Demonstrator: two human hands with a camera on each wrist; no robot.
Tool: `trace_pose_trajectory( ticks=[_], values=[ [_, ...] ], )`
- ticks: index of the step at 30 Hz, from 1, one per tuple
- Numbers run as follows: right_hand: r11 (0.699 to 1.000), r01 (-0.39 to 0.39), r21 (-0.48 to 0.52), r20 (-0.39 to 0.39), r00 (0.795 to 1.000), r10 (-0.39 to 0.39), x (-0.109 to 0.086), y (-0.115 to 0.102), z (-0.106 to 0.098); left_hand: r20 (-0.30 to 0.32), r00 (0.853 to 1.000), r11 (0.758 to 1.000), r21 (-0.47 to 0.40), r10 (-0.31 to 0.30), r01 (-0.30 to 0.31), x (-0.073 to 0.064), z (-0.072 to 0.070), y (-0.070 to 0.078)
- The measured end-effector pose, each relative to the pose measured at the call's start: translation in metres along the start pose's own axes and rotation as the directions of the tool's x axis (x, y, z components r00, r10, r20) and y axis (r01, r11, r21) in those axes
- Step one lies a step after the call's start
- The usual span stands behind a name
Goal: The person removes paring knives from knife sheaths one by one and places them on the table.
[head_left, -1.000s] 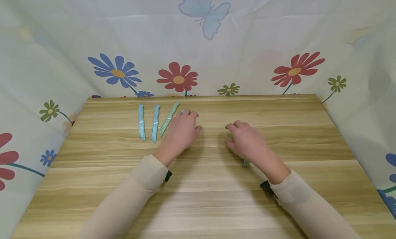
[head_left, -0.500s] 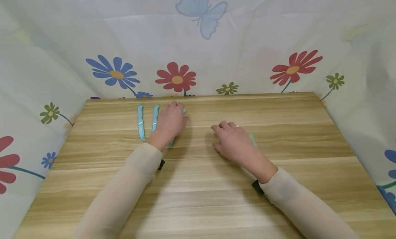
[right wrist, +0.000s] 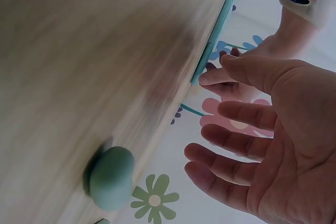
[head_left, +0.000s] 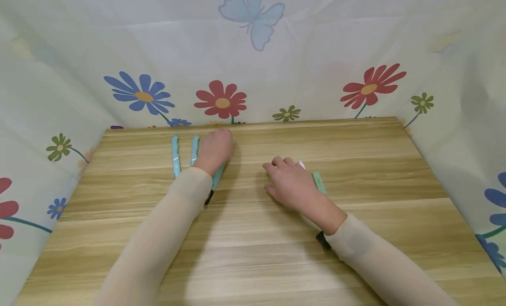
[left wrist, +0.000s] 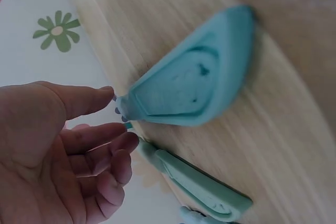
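My left hand (head_left: pixel 216 148) is over the row of knives at the table's far left. In the left wrist view its thumb and loosely bent fingers stand apart near the handle end of a blue sheathed knife (left wrist: pixel 181 85); contact is unclear. A green sheathed knife (left wrist: pixel 202 184) lies beside that one, hidden under the hand in the head view. Further left lie two more blue knives, one (head_left: pixel 175 156) fully left and one (head_left: pixel 195 148) partly covered. My right hand (head_left: pixel 290 183) hovers right of centre, fingers relaxed and holding nothing, partly covering a light green piece (head_left: pixel 319 183).
Beside the right hand a small white bit (head_left: pixel 302 164) shows, its kind unclear. In the right wrist view a rounded green end (right wrist: pixel 113 179) stands close to the camera. The wooden table (head_left: pixel 253 262) ends at a flowered cloth (head_left: pixel 316 42) at the back and sides.
My left hand has moved left from the rightmost blue knife, over the green knife. My right hand has shifted slightly left, uncovering more of the light green piece and the white bit.
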State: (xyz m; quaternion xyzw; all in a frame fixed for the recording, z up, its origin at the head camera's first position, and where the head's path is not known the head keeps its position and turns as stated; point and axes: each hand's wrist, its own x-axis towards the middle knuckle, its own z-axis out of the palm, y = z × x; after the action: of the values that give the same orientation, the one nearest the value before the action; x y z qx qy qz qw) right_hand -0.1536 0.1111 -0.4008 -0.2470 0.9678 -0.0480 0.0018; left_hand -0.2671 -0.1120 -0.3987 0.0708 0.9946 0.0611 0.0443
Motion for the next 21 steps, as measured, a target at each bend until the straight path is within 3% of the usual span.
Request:
trace_pose_trajectory(
  ticks=[7,21],
  values=[
    [1.0,0.009,0.013,0.005,1.0,-0.009,0.001,-0.001,-0.001,0.038,0.999,0.999,0.015,-0.032,0.031,0.009,0.001,0.003],
    [0.999,0.023,0.023,0.019,1.0,-0.024,0.005,-0.002,0.001,0.043,0.998,0.999,0.0,-0.054,0.054,0.018,0.007,0.003]
  ],
)
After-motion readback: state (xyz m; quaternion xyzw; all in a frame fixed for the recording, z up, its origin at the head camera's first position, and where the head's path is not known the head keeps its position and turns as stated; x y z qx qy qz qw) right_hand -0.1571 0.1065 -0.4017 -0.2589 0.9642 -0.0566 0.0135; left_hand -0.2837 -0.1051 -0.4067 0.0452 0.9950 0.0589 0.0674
